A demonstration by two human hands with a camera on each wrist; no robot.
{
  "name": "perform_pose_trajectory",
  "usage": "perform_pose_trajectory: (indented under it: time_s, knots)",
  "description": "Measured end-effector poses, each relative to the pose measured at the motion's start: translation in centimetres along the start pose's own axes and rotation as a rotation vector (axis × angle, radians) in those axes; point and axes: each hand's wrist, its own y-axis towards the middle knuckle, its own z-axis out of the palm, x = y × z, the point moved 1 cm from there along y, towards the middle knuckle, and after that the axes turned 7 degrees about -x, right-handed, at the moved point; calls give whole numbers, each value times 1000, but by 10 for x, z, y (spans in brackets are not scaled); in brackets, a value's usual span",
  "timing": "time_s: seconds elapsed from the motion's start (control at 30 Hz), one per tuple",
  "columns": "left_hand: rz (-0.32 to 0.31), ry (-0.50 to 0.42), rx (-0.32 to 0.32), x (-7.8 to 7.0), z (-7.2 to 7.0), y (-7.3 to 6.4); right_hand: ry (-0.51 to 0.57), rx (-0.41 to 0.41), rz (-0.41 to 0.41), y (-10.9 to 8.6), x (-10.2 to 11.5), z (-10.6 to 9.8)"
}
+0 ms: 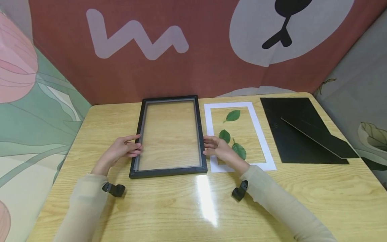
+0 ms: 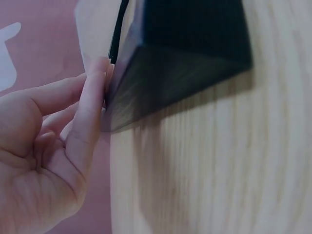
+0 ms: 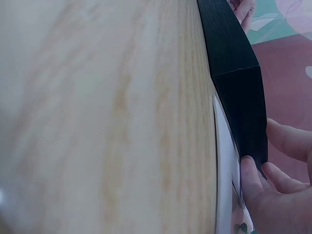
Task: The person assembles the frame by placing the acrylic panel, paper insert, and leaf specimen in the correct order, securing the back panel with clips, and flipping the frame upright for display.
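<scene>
The frame (image 1: pixel 169 172) lies on the worktop (image 1: pixel 166 208) between left hand (image 1: pixel 122 148) and right hand (image 1: pixel 222 148); right of it, a mat (image 1: pixel 260 134) around three leaves (image 1: pixel 224 136); farther right, a backing board (image 1: pixel 296 144).

No readable text, labels, brands, numbers, or signs

the person wears long, plain beige sleeves in a thin, soft-looking fabric, the left sleeve (image 1: pixel 86 201) ending in a smooth cuff at the wrist, the right sleeve (image 1: pixel 281 205) faintly creased along the forearm. at each cuff sits a small black device, the left wrist camera (image 1: pixel 115 189) and the right wrist camera (image 1: pixel 240 191), both dark-bodied with a stubby, rounded end. the left hand (image 1: pixel 121 148) and right hand (image 1: pixel 222 148) are bare.
</scene>
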Motion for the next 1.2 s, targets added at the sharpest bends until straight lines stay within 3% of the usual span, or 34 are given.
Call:
perform_pose_trajectory:
  time_s: [0.23,0.5,0.83,1.2]
  knots:
    - [-4,93,-26,-4,2,0,-16,-4,-8,1,0,0]
    - [34,199,-108,-6,7,-1,-27,-2,-19,1,0,-1]
    - [31,310,-145,-8,7,-1,-31,5,-13,1,2,0]
    - [123,408,-224,-3,12,-1,-150,14,-53,1,7,0]
